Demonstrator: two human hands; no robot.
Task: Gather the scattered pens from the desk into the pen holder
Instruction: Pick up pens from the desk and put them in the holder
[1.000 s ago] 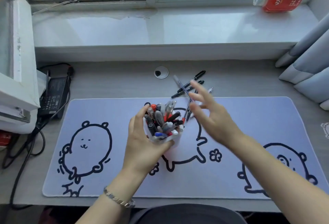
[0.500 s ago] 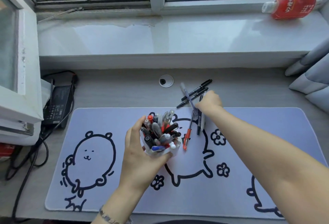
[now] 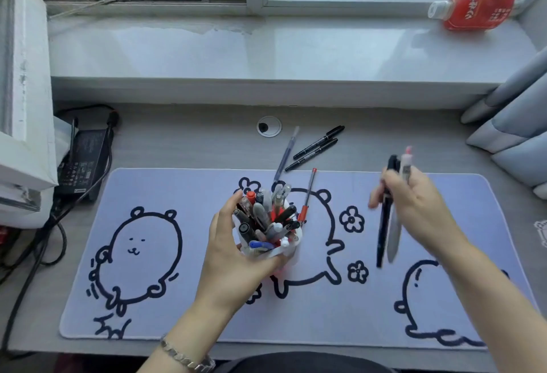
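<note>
A white pen holder crammed with several pens stands on the lilac desk mat, and my left hand is wrapped around its left and front side. Off to the right, above the mat, my right hand grips two pens, one black and one pale, hanging tip down. A red-tipped pen lies just right of the holder. Behind it, on the desk, lie a clear blue pen and two black markers.
A black power brick with cables sits at the left desk edge beside a white window frame. A cable grommet is set in the desk behind the mat. A red bottle lies on the windowsill; grey curtains hang at right.
My right hand reached to the loose pens behind the holder, closed on two of them and lifted them away to the right. The left hand stayed on the holder.
</note>
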